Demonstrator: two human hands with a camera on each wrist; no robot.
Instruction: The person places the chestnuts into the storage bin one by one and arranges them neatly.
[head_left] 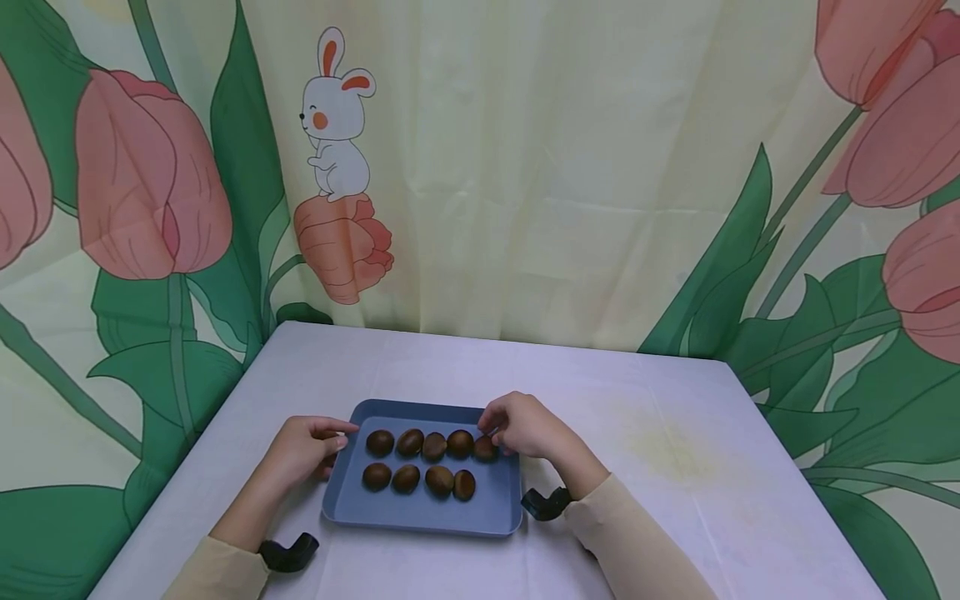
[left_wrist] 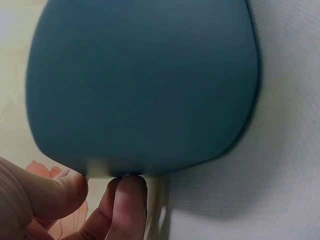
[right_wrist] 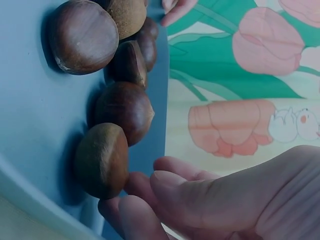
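Note:
Several brown chestnuts (head_left: 439, 481) lie in two rows in a blue-grey tray (head_left: 420, 517) on the table. My left hand (head_left: 303, 450) is at the tray's left edge, fingertips against its outer wall; in the left wrist view the thumb (left_wrist: 70, 195) and fingers meet the rim from below. My right hand (head_left: 525, 427) reaches over the tray's back right corner, at the last chestnut (head_left: 486, 449) of the back row. In the right wrist view the fingertips are right beside that chestnut (right_wrist: 102, 160), which stands against its neighbour (right_wrist: 125, 110), and the thumb lies apart from it.
A white cloth (head_left: 637, 517) covers the table around the tray. Behind it hangs a curtain (head_left: 540, 167) printed with tulips and a rabbit. A black wrist mount (head_left: 289, 553) sits by the left sleeve, another (head_left: 546, 503) by the right sleeve.

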